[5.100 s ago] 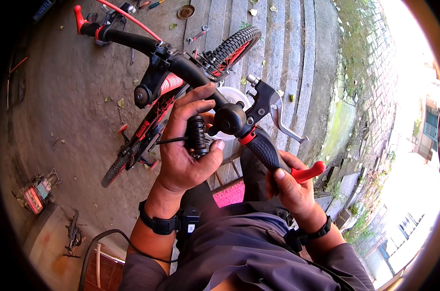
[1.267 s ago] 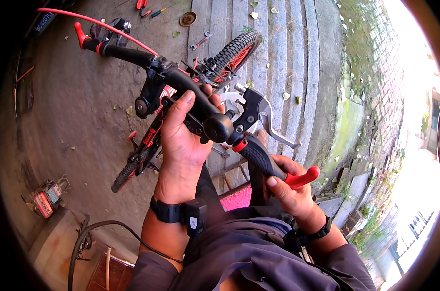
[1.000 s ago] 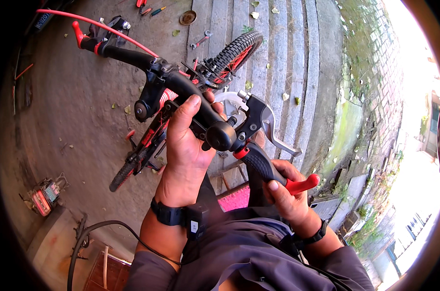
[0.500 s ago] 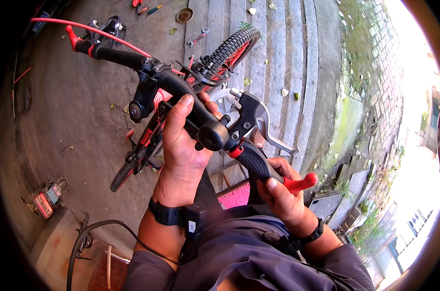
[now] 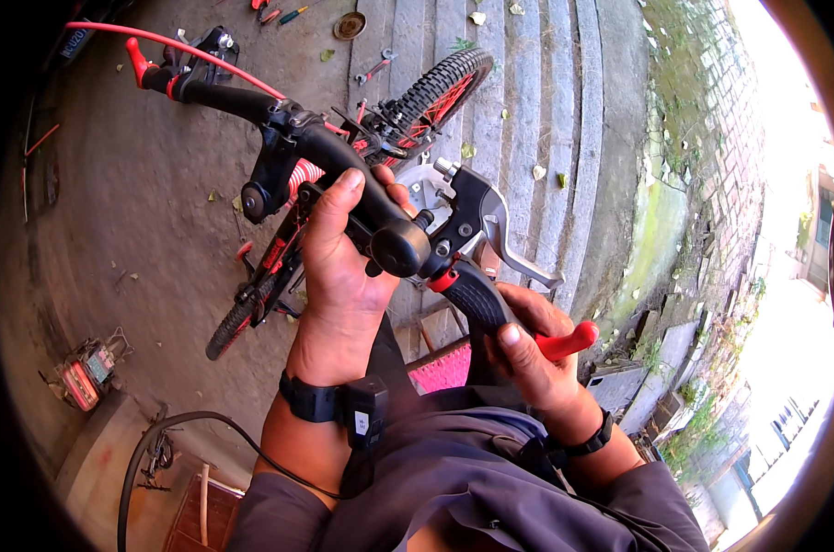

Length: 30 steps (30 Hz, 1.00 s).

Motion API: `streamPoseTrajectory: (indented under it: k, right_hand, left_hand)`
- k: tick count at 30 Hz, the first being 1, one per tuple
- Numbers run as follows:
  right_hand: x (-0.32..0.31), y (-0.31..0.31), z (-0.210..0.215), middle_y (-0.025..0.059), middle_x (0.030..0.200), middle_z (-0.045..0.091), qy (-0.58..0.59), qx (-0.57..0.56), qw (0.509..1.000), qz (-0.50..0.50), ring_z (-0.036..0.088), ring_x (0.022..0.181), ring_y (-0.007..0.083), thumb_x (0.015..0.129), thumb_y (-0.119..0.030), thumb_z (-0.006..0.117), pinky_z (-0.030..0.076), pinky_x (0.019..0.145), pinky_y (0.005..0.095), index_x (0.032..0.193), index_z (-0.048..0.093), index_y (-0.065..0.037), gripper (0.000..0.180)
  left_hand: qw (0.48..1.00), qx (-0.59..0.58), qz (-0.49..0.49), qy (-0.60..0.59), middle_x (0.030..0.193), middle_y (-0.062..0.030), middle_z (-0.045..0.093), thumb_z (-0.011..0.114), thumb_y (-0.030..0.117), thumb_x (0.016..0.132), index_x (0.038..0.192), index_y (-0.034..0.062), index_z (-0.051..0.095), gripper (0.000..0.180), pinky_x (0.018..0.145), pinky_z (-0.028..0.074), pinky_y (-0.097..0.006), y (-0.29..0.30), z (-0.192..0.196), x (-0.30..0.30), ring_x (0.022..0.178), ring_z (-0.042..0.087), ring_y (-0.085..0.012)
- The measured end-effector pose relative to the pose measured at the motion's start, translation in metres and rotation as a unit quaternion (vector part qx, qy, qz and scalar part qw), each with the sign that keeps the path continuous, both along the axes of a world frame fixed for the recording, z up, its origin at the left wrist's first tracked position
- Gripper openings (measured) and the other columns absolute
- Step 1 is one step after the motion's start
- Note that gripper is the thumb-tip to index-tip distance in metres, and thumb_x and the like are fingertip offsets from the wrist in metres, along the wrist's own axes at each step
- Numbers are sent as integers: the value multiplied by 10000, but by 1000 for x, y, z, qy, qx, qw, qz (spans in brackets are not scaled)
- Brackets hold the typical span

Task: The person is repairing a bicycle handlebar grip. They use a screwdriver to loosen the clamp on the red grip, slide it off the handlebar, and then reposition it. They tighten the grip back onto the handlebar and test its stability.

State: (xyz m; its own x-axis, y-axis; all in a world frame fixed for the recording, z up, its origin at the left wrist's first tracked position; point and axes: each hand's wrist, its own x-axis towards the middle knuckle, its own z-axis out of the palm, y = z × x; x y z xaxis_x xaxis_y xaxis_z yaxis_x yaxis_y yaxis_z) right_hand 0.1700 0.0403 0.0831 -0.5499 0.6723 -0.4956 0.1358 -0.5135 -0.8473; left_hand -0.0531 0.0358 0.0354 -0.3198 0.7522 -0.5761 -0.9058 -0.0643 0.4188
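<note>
A black bicycle handlebar (image 5: 336, 158) slants across the middle, tipping down toward me on the right. My left hand (image 5: 345, 281) is closed around it, thumb on top, beside a round black bell (image 5: 400, 248). My right hand (image 5: 538, 363) grips the black rubber grip (image 5: 475, 296) at its outer part, thumb and fingers wrapped about it. From that hand sticks out a red bar end (image 5: 569, 342). Between the hands are a red collar (image 5: 442, 280) and a silver brake lever (image 5: 516, 255) on a black mount. Part of the grip is hidden under my right fingers.
Beyond the handlebar lies the bike's knobby wheel with red spokes (image 5: 440, 97). A red cable (image 5: 178, 55) arcs at upper left. A wrench (image 5: 375, 67), a round rusty dish (image 5: 350, 26) and a screwdriver (image 5: 293, 15) lie on the ground. A pink seat (image 5: 442, 370) is below me.
The handlebar end and both hands have shifted slightly left and away from me. Both hands keep their hold on the bar and grip.
</note>
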Motion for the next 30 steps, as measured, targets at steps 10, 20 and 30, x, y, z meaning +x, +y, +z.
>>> streamPoseTrajectory:
  k: [10, 20, 30]
  right_hand:
    - [-7, -20, -5, -16, 686, 533, 60, -129, 986, -88, 440, 579, 57, 1009, -277, 542, 336, 555, 216, 1356, 492, 118, 528]
    - [-11, -28, -8, -6, 642, 464, 103, -214, 961, -141, 385, 519, 66, 959, -349, 583, 292, 499, 228, 1344, 487, 93, 594]
    - [-10, -33, -14, 2, 681, 507, 91, -142, 977, -130, 405, 559, 60, 1001, -279, 517, 304, 532, 231, 1341, 491, 107, 515]
  left_hand:
    - [1000, 8, 6, 16, 1012, -75, 613, 628, 263, 948, 1114, 77, 574, 255, 768, 488, -334, -6, -4, 4, 873, 606, -163]
    - [1000, 1, 4, 14, 1013, -79, 606, 637, 276, 944, 1107, 44, 556, 295, 780, 488, -336, -6, -1, 5, 864, 614, -166]
    - [1000, -10, -6, 21, 988, -68, 630, 636, 293, 946, 1082, 80, 584, 258, 791, 497, -363, -8, -1, 4, 854, 632, -167]
